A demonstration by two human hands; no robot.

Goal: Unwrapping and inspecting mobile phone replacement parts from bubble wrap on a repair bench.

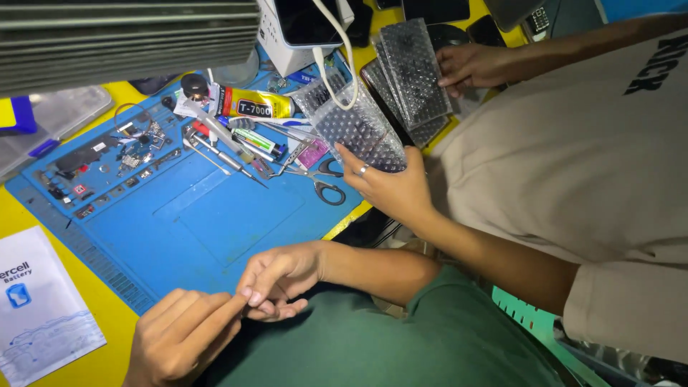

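A yellow tabletop (107, 358) lies under me, most of it covered by a blue work mat (215, 222). My left hand (183, 337) and my right hand (276, 276) meet at the mat's near edge, fingertips pressed together; whether something tiny sits pinched between them I cannot tell. Left of my left hand lies a white packet (39, 315) with blue print. Beyond my right hand, across the bare middle of the mat, scissors (324, 183) lie beside tweezers (226, 161) and a screwdriver (247, 140). Farther out from both hands sits a yellow glue tube (254, 106), and to its left small parts and screws (107, 161) are spread over the mat's compartments. To the right of my right hand, a co-worker in a beige shirt grips a bubble-wrap pouch (355, 125) in one hand (387, 186) with a ring on a finger; the co-worker's other hand (476, 66), farther off, holds more bubble-wrapped flat pieces (414, 68). At the far edge a white cable (337, 50) hangs from a white box (279, 43).
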